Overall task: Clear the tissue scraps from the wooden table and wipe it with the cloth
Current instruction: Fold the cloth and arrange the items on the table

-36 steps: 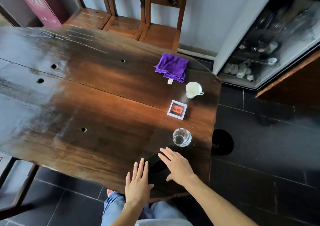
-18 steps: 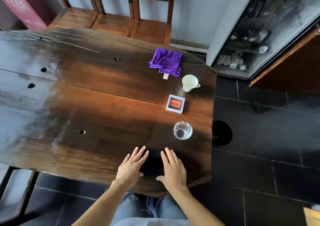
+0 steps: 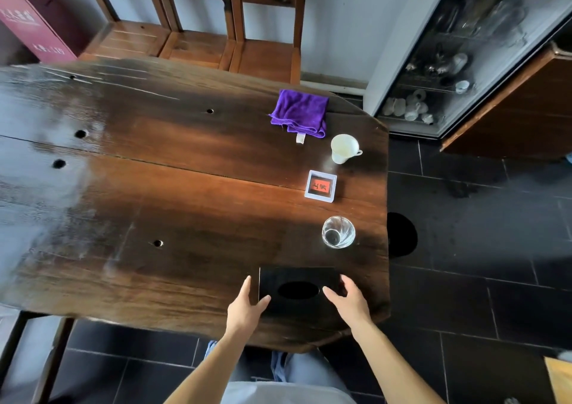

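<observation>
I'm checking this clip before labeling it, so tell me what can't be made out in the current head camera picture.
- Black box contents: its dark oval opening shows nothing inside.
- Tissue scraps: none can be made out on the table.
- Small framed card: writing too small to read.
- Left hand and right hand: whether the fingers touch the box is unclear.
- Red carton: cut off by the frame's left edge.

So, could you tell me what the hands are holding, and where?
Both hold the black box: left hand at its left end, right hand at its right end.
</observation>
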A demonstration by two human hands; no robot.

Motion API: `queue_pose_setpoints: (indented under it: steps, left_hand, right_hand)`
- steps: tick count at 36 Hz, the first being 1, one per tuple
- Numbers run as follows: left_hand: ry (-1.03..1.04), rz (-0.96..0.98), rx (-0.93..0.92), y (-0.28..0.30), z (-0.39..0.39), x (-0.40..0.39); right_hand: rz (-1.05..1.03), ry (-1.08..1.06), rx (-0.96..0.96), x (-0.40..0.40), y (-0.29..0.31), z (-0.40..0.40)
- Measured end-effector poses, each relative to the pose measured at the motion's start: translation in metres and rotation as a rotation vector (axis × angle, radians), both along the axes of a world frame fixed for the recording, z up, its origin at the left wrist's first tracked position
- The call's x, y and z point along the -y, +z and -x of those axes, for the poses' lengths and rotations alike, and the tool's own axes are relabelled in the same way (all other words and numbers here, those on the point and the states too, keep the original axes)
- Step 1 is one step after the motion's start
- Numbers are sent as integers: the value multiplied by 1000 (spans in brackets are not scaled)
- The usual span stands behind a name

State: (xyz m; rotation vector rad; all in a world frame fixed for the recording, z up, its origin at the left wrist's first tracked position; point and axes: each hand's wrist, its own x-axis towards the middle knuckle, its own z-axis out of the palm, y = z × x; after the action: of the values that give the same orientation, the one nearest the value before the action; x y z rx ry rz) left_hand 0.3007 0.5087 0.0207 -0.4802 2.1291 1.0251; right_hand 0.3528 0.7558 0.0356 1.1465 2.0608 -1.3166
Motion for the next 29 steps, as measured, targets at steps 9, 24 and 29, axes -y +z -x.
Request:
queue_pose_setpoints:
  steps: [9, 24, 29]
  left_hand:
    - [-22, -111, 85, 9, -12, -13]
    - [86, -140, -26, 13, 50, 26]
    - [75, -114, -52, 14, 45, 20]
  right_hand:
    - [56, -87, 36, 6, -5, -25]
    - [86, -137, -8, 63, -7, 26]
    - [51, -138, 2, 61, -7, 22]
